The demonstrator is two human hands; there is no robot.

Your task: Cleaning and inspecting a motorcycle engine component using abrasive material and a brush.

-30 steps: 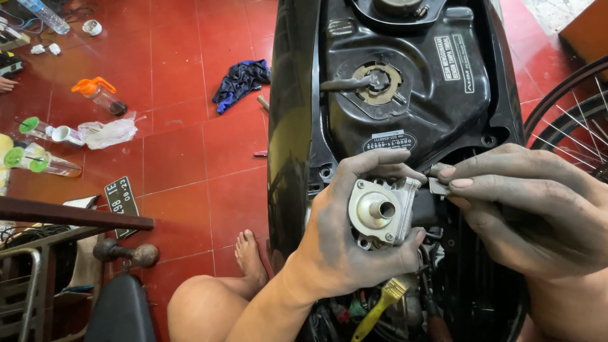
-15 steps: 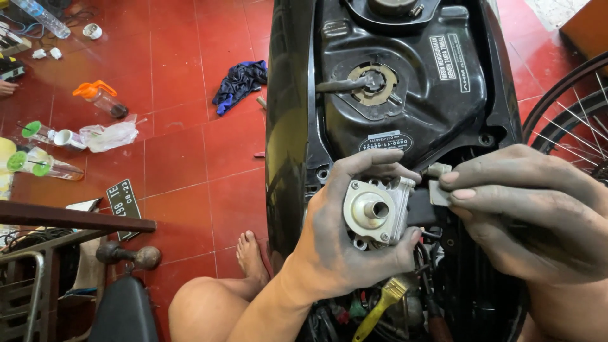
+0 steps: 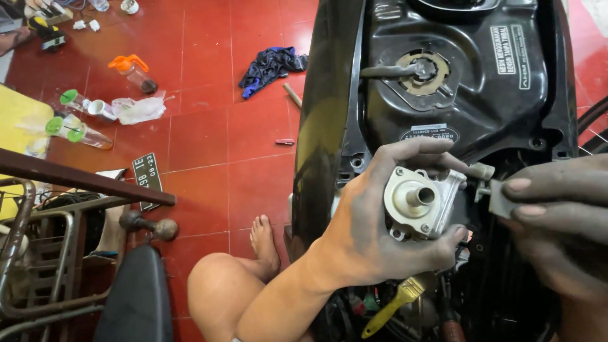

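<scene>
Now L hand grips metal part, spout facing camera.

We are seeing a matt, pale cast-metal housing gleaming dully between grease-darkened fingers. Just beyond the fingertips, glossy black plastic bodywork is shining smoothly. Below the fingers, a yellow plastic-handled brush is showing coarse bristles; far left, the red floor tiles are looking glazed.

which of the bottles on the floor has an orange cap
The dark bottle lying farthest up the red tile floor; the two clear bottles nearer the yellow surface have green caps.
</scene>
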